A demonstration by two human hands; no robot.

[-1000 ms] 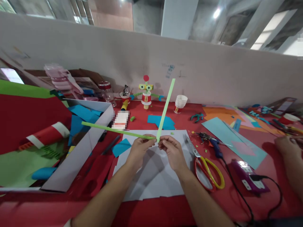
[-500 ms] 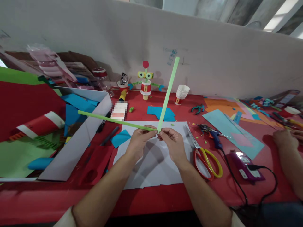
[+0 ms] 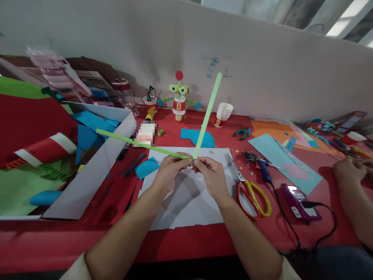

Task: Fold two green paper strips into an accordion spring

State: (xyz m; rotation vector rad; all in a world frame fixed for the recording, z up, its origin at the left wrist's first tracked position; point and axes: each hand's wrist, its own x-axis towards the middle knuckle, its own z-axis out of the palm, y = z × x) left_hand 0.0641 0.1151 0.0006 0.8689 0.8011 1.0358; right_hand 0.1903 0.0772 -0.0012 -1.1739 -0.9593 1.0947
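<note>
Two light green paper strips meet at their near ends between my fingertips, one pointing left and one pointing up and away. My left hand pinches the end of the left-pointing paper strip. Close beside it, my right hand pinches the base of the upright-slanting paper strip. The exact joint is covered by my fingers. Both hands are above white paper sheets on the red table. Large scissors with red and yellow handles lie right of my right hand.
At left stands a white box with coloured paper and a cup figure. Behind are a paper-cup robot and stacked cups. A glue gun, a corded purple power strip and another person's hand are at right.
My hands stay together at the strips' meeting point, with only small finger movement. The view has shifted slightly, and the other person's hand has moved a little.
</note>
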